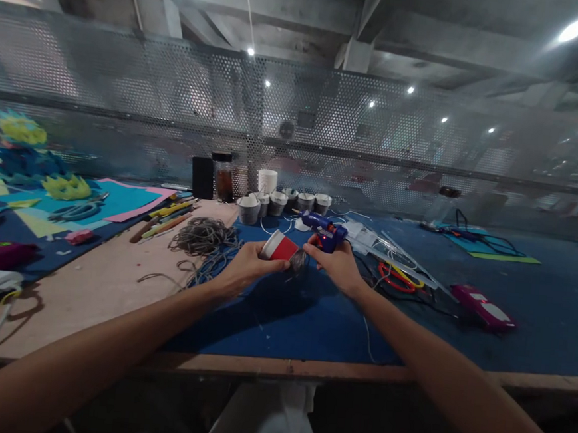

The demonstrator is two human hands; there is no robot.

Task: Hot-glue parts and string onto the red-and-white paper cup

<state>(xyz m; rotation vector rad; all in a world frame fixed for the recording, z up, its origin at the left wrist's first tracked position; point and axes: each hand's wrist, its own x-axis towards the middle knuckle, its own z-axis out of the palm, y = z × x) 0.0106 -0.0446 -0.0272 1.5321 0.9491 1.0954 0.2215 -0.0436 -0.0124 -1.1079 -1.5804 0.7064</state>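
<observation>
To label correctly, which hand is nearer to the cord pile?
Left. The left hand, holding the cup, is just right of the cord pile; the right hand, holding the glue gun, is farther right.

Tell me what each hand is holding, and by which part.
The left hand holds the red-and-white cup by its side; the right hand holds the blue glue gun by its handle.

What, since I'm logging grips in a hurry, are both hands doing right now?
Left hand: closed, holding a red-and-white cup, tilted.
Right hand: closed, holding a blue glue gun.
</observation>
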